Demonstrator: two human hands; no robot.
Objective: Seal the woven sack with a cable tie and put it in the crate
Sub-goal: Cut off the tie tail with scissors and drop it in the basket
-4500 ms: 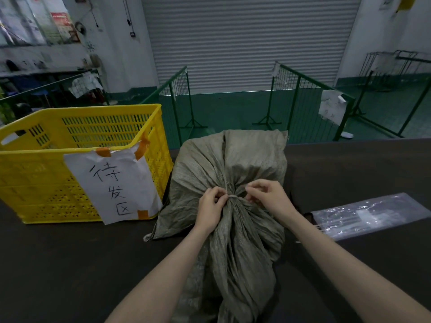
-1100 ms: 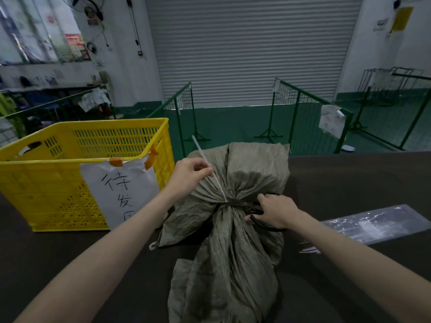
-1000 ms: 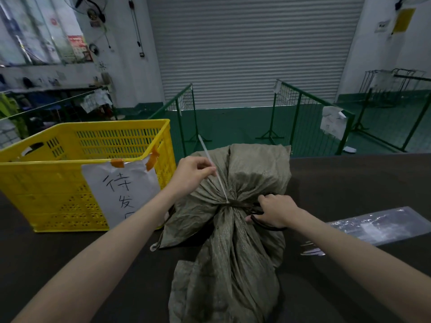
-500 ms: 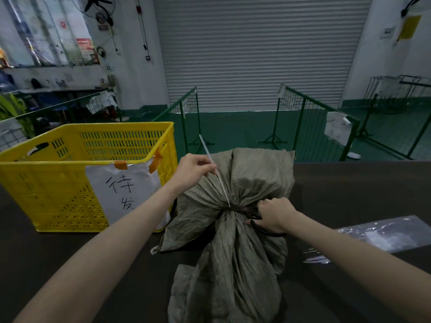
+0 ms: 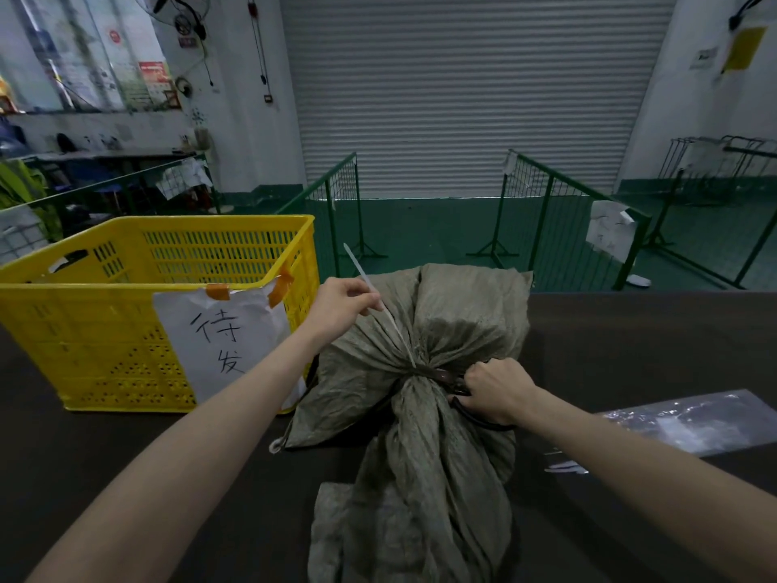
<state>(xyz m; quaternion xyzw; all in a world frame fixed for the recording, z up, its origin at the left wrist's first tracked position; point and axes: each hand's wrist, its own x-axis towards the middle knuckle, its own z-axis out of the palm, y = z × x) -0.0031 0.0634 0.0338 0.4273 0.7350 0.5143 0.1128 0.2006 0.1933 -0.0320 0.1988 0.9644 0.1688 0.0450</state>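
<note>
A grey-green woven sack point(image 5: 462, 321) lies on the dark table point(image 5: 630, 338), its neck cinched by a white cable tie point(image 5: 391, 326). My left hand point(image 5: 340, 305) pinches the tie's long tail and holds it taut, up and to the left of the neck. My right hand point(image 5: 500, 389) is closed on black-handled scissors point(image 5: 475, 416), whose blades sit at the neck by the tie's head. The yellow crate point(image 5: 105, 330) stands to the left of the sack, touching it, with a white paper label taped to its front.
A clear plastic bag of spare ties point(image 5: 689, 422) lies on the table at the right. Green wire barriers point(image 5: 546, 212) stand on the floor past the table's far edge. A shut roller door fills the back wall.
4.5 s ago both hands worked the tie at the neck. Since then my left hand has pulled the tail up and left, and my right hand has brought scissors to the neck.
</note>
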